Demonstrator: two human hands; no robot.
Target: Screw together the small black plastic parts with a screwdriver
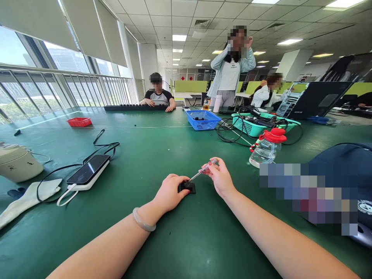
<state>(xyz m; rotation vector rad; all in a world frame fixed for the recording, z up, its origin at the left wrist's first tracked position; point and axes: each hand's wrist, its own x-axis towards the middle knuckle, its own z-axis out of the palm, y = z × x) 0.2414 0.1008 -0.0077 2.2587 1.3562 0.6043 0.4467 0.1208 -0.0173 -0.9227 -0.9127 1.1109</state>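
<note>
Left hand (171,190) pinching a black part (189,187) on the green table (145,151), right hand (218,174) pinching a slanted screwdriver (205,168), its tip seemingly touching the part, blue basket (203,124) and bottle (265,152) beyond.

Small black part (186,186), boxy, partly covered, sits at the green surface (130,151), 6 o'clock in view. Screwdriver (201,171), slim metal shaft, translucent handle, tilts: handle toward 2 o'clock, tip toward 8, at the part's top; exact contact unclear.
</note>
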